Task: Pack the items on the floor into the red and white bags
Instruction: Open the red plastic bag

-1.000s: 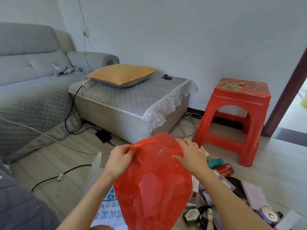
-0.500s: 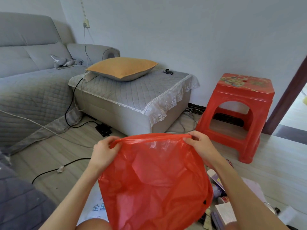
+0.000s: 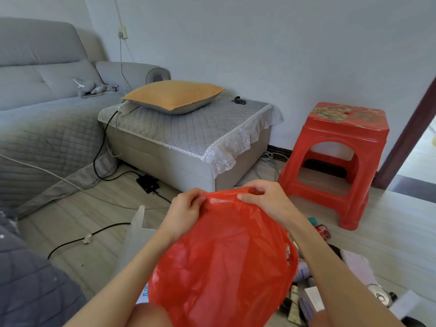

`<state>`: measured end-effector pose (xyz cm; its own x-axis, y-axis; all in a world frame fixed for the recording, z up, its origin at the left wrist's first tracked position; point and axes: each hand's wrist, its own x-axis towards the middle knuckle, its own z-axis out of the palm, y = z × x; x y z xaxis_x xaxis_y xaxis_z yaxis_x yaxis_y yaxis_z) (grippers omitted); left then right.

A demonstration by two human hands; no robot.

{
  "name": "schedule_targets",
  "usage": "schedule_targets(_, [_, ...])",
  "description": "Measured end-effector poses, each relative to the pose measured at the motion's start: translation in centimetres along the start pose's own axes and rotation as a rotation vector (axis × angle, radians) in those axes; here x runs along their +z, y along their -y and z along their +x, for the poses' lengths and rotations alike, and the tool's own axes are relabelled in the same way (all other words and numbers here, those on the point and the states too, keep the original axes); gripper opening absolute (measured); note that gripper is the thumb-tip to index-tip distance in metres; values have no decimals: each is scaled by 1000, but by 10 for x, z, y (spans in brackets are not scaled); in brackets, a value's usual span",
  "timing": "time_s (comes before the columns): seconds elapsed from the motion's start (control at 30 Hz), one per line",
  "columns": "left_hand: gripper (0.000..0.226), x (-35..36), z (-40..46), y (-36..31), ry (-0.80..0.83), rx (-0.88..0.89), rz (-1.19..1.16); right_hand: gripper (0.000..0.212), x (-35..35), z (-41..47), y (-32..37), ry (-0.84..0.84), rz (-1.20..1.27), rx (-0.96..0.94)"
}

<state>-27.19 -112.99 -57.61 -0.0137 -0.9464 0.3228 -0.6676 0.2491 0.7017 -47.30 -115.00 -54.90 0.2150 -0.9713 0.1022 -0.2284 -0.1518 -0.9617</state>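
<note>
A grey sofa (image 3: 40, 119) fills the far left, with a covered ottoman (image 3: 188, 142) carrying an orange cushion (image 3: 174, 96) beside it and a red plastic stool (image 3: 335, 161) to the far right. Near the middle, the red bag (image 3: 224, 263) hangs above the floor, held up by its top edge, with the white bag (image 3: 134, 239) just left of it. The left hand (image 3: 184, 213) and right hand (image 3: 266, 199) each pinch the red bag's rim, close together, while small items (image 3: 306, 300) lie scattered on the floor at near right.
</note>
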Motion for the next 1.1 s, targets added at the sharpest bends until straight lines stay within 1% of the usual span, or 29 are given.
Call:
schedule_targets(0.07, [33,-2,0,-4,51,-65,-123,15,-4,0,-2,31,-18,25])
schedule_targets(0.13, [34,-1,1,-7,56,-119,-246,20,-5,0,-8,30,-51,39])
schedule_targets(0.17, [34,-1,2,-9,43,-146,-292,26,-5,0,-11,-1,-134,26])
schedule_targets(0.23, [32,-1,4,-10,5,-198,-362,45,-4,-1,-19,-77,-356,-23])
schedule_targets(0.33, [34,-1,5,-13,-69,-248,-352,75,-1,-9,-21,-101,-504,-80])
schedule_targets(0.4, [32,-3,4,-16,-98,-286,-408,84,7,-13,-23,-90,-690,-117])
schedule_targets(0.43, [30,-5,5,-19,-105,-318,-476,85,12,-14,-26,-84,-767,-110])
schedule_targets(0.47, [28,-7,5,-20,-104,-347,-553,82,15,-13,-29,-83,-808,-90])
schedule_targets(0.5, [25,-9,5,-21,-96,-369,-617,73,18,-13,-32,-92,-811,-63])
schedule_targets(0.53, [23,-11,5,-22,-85,-365,-642,60,18,-12,-34,-122,-794,-37])
schedule_targets(0.57, [21,-13,4,-23,-80,-328,-613,45,17,-12,-35,-171,-779,-25])
schedule_targets(0.6, [19,-15,2,-23,-81,-253,-511,32,14,-12,-34,-218,-781,-22])
schedule_targets(0.63, [18,-17,1,-19,-86,-161,-360,24,11,-12,-34,-262,-798,-32])
schedule_targets(0.7, [16,-24,3,-11,-97,-13,-16,15,0,-11,-35,-340,-848,-60])
schedule_targets(0.73, [15,-29,4,-6,-84,21,91,13,-7,-11,-36,-370,-868,-68])
schedule_targets(0.77, [13,-33,6,-1,-62,36,136,12,-12,-11,-37,-389,-877,-70])
schedule_targets(0.87, [7,-37,9,7,7,49,186,13,-23,-13,-42,-417,-856,-66])
schedule_targets(0.93, [7,-33,10,12,24,42,213,12,-24,-11,-48,-417,-852,-40])
schedule_targets(1.0, [11,-27,13,19,1,14,241,13,-21,-5,-54,-362,-877,38])
schedule_targets(1.1, [14,-20,22,35,-18,4,308,17,-14,11,-64,-195,-949,186])
